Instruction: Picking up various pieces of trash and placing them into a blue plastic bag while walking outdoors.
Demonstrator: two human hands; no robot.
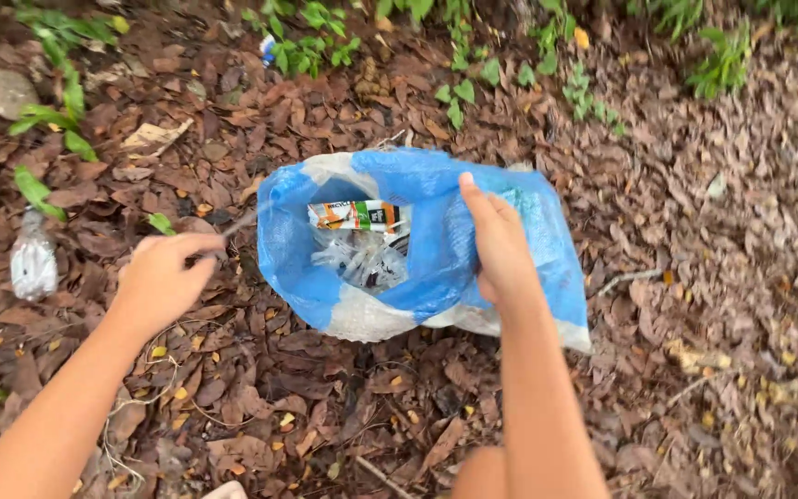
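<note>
My left hand (161, 277) is closed in a pinch around a thin dark stick or sliver of litter (237, 225), its far end pointing toward the bag. My right hand (499, 242) grips the near edge of the blue-and-white woven sack (436, 268), fingers wrapped over the fold, holding its mouth open on the dead leaves (325, 407). Inside the sack lie crumpled clear plastic (362, 259) and an orange, white and green wrapper (357, 215). I judge I am partway through gathering rubbish, and the next move calls for carrying my left hand over the opening before letting go. Further left, a crushed clear bottle (32, 261) lies among the leaves, well apart; green weeds (316, 42) border the far edge.
</note>
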